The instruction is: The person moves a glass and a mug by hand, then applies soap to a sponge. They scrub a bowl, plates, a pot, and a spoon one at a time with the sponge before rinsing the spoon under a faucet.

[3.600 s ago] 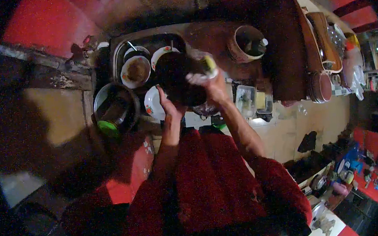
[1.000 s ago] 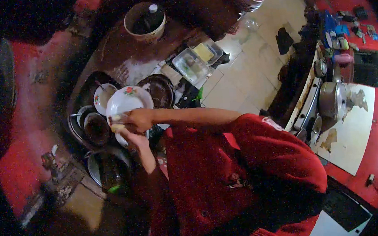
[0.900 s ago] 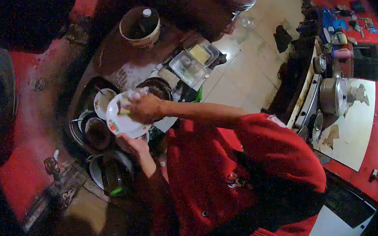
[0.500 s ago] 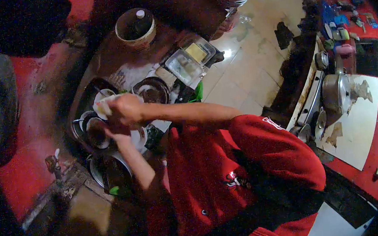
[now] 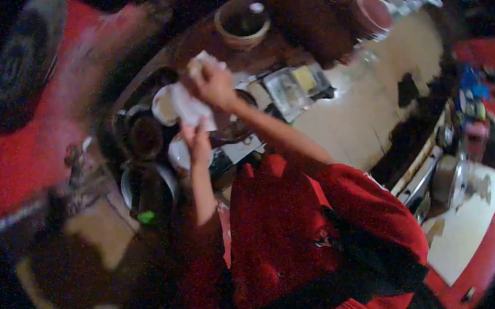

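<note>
My right hand point(image 5: 215, 89) is closed around a crumpled white-and-yellowish piece point(image 5: 200, 65), raised over the dark table. Below it a white sheet-like piece point(image 5: 189, 104), smeared by motion, spans the space between both hands. The lower end of this piece is held by my left hand point(image 5: 196, 136), thumb and fingers at its edge. Close to its left side stands a small pale bowl point(image 5: 165, 107). A dark pan point(image 5: 144, 136) lies left of my left hand, and a white dish point(image 5: 180, 153) is under my left wrist.
A deep round pot point(image 5: 242, 25) stands at the far side. Clear plastic containers point(image 5: 286, 94) lie to the right, one with a yellow block point(image 5: 304, 79). A metal-rimmed basin point(image 5: 172, 185) is at lower left. Tiled floor point(image 5: 343, 127) and a white board point(image 5: 473, 219) are farther right.
My view has shifted and turned. My left hand has left the dark pan and now holds the white sheet-like piece. My right hand has moved up and away with its piece.
</note>
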`<state>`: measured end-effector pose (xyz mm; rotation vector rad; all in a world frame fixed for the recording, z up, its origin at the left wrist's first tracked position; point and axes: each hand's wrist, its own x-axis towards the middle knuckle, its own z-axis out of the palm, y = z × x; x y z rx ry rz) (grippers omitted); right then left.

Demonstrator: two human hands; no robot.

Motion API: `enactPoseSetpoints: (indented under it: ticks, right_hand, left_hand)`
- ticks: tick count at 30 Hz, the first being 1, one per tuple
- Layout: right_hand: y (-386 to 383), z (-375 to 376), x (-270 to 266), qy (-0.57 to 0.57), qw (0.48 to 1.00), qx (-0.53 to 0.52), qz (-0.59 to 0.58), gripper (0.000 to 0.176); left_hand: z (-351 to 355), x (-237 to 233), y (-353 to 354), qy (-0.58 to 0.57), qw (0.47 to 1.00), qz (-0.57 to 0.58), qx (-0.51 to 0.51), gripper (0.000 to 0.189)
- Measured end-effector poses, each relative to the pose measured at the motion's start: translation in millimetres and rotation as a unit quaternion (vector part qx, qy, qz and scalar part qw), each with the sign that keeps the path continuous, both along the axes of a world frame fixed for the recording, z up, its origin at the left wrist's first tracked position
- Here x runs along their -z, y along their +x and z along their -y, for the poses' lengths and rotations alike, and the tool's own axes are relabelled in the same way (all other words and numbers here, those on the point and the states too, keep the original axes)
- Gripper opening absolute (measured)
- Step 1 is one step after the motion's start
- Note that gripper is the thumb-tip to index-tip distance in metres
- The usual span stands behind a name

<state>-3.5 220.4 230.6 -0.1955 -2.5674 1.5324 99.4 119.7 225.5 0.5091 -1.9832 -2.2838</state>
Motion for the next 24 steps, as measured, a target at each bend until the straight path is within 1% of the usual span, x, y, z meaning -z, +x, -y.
enactPoseSetpoints:
  ticks: [1,2,3,4,5,6,7,8,9,10,11,12,13,14,15,17,18,19,20,21,22,23,24]
  right_hand:
    - [-9,-5,-27,0.046,0.998,-0.049,0.001,0.042]
    - [-17,-2,-10,0.115,0.978,-0.169,0.033,0.041]
    - [-7,3,-10,0.12,0.962,-0.24,-0.056,0.038]
    - [9,6,-19,0.126,0.932,-0.305,-0.151,0.035]
    - [15,4,-18,0.121,0.927,-0.32,-0.156,0.035]
    - [19,-1,-12,0.109,0.894,-0.35,-0.259,0.033]
    - [26,-7,1,0.094,0.852,-0.374,-0.355,0.032]
    - [28,-15,17,0.039,0.907,-0.382,-0.173,0.032]
    - [28,-7,27,-0.044,0.959,-0.259,-0.109,0.036]
    - [31,2,19,-0.062,0.984,-0.127,-0.109,0.045]
    - [22,6,31,-0.285,0.95,-0.121,0.025,0.056]
    - [23,3,31,-0.245,0.964,-0.084,0.069,0.063]
    - [16,-4,59,-0.293,0.933,-0.113,0.177,0.064]
    - [9,-7,102,-0.334,0.887,-0.139,0.287,0.065]
    - [4,-4,130,-0.332,0.885,-0.148,0.291,0.065]
    - [7,8,184,-0.319,0.857,-0.322,0.245,0.043]
    - [1,24,220,-0.321,0.855,-0.324,0.247,0.043]
    - [-7,43,256,-0.456,0.763,-0.355,0.29,0.04]
    - [-10,63,251,-0.579,0.648,-0.374,0.325,0.038]
    - [5,66,246,-0.495,0.747,-0.428,0.119,0.038]
    - [6,78,232,-0.499,0.746,-0.425,0.121,0.038]
    - [8,92,223,-0.269,0.849,-0.449,0.076,0.04]
    - [8,103,216,-0.02,0.895,-0.444,0.03,0.042]
  left_hand:
    - [6,14,0,0.033,0.999,-0.002,0.038,0.036]
    - [12,29,-4,0.066,0.995,-0.006,0.08,0.04]
    - [14,33,-10,0.122,0.992,-0.011,0.03,0.04]
    - [14,27,-11,0.18,0.983,-0.024,-0.019,0.04]
    - [13,6,-10,0.299,0.951,-0.022,-0.08,0.038]
    - [33,33,-10,0.262,0.962,-0.077,0.016,0.038]
    - [33,24,-6,0.226,0.972,-0.055,0.018,0.038]
    - [29,12,-3,0.19,0.981,-0.032,0.02,0.039]
    - [32,27,10,0.032,0.997,-0.044,0.054,0.036]
    - [31,49,20,-0.013,0.99,-0.089,0.11,0.036]
    - [24,56,27,-0.356,0.909,-0.202,0.075,0.036]
    - [34,51,39,-0.368,0.875,0.13,0.287,0.045]
    - [45,82,57,-0.354,0.892,0.082,0.268,0.048]
    - [56,117,73,-0.34,0.906,0.034,0.251,0.05]
    - [68,126,76,-0.34,0.908,0.039,0.242,0.05]
    - [95,134,90,-0.474,0.847,-0.066,0.23,0.044]
    - [106,132,88,-0.476,0.847,-0.062,0.228,0.044]
    - [116,122,83,-0.513,0.816,-0.064,0.259,0.045]
    - [128,118,80,-0.547,0.783,-0.064,0.29,0.047]
    - [151,168,78,-0.435,0.866,-0.063,0.239,0.05]
    - [161,167,63,-0.436,0.865,-0.059,0.242,0.05]
    - [169,159,44,-0.386,0.912,-0.033,0.136,0.05]
    - [177,160,25,-0.329,0.944,-0.005,0.027,0.051]
